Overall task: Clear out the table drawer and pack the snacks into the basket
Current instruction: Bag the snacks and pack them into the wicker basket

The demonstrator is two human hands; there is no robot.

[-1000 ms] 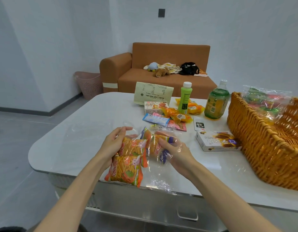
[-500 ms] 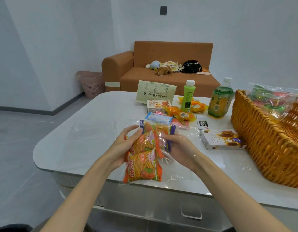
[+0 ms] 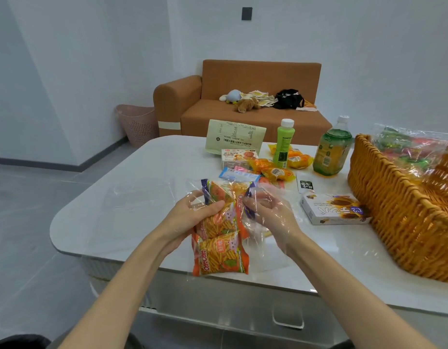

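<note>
Head view: snack packets (image 3: 219,250) in clear wrap, held over the near edge of the table (image 3: 142,177), left hand (image 3: 192,217) gripping their middle, right hand (image 3: 270,215) pinching the wrap; best supported from beneath, lifted above the box (image 3: 331,210) and over the tall rim into the basket (image 3: 394,222); open room lies leftward.

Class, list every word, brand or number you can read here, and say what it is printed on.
"OH OH", roughly: orange snack packet in the clear bag.
Pale green pouch: print too small.
White box: lettering upside down, blurred.
Slim green bottle, round bottle: labels too small.
</note>
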